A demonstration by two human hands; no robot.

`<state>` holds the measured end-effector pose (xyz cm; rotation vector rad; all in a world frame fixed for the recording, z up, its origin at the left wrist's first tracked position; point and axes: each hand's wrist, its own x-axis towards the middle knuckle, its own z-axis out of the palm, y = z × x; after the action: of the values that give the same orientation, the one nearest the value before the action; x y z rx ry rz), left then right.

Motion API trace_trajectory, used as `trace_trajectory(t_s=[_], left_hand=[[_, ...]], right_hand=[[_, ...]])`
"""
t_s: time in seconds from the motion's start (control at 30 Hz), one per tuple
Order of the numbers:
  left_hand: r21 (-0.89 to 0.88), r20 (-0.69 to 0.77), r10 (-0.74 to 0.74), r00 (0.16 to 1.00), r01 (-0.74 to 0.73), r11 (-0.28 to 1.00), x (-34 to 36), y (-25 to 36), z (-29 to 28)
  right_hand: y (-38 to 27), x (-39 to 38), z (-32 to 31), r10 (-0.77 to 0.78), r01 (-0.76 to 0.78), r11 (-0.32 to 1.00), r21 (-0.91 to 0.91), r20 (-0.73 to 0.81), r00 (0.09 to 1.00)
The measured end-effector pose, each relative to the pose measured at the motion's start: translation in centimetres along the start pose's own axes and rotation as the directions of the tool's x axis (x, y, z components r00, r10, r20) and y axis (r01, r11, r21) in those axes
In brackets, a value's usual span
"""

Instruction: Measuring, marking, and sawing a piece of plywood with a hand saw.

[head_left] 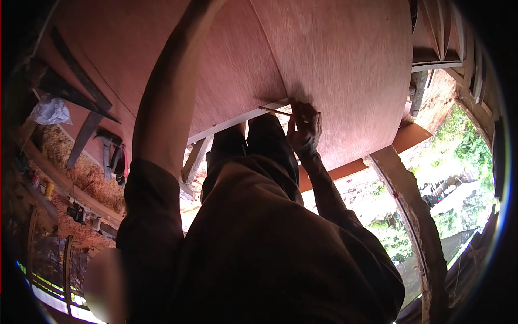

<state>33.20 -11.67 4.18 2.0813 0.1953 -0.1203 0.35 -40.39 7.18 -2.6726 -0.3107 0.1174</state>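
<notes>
Near the front edge of a reddish plywood sheet, my right hand is closed around a thin pencil. The pencil points left, just by the sheet's pale edge, and a dark seam or line runs from there up across the wood. My left forearm stretches forward over the left part of the plywood. The left hand itself lies beyond the top of the picture, so its fingers are hidden from me.
At the left, dark long flat pieces cross each other on the wood, with a crumpled clear plastic bag beside them. A hammer lies closer to me. A wooden post rises at the right, near stacked wooden frames.
</notes>
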Motion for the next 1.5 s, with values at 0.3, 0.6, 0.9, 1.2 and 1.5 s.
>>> trace_trajectory(t_s=[0.3, 0.6, 0.9, 1.2, 1.5], left_hand=[[0.273, -0.020, -0.054, 0.998, 0.057, 0.960, 0.2, 1.5, -1.2], [0.115, -0.092, -0.194, 0.977, 0.204, 0.972, 0.0, 2.7, -1.3], [0.328, -0.074, -0.279, 0.957, 0.288, 0.900, 0.6, 4.0, -0.7], [0.608, -0.043, -0.089, 0.995, 0.096, 0.788, 2.7, 3.9, -0.6], [0.992, -0.068, 0.062, 0.996, 0.061, 0.109, 6.9, 4.3, 3.2]], right_hand=[[-0.2, -0.1, 0.1, 0.012, -0.012, 1.000, 0.015, -0.003, 1.000], [-0.9, 0.8, -0.6, -0.008, 0.008, 1.000, -0.026, 0.002, 1.000], [-0.7, 0.6, -0.9, 0.007, -0.005, 0.999, -0.041, 0.059, 0.998], [-1.1, 1.4, -1.9, 0.013, -0.007, 0.999, -0.048, 0.116, 0.993], [-7.3, 12.7, 0.1, -0.277, 0.200, 0.860, 0.470, 0.101, 0.956]])
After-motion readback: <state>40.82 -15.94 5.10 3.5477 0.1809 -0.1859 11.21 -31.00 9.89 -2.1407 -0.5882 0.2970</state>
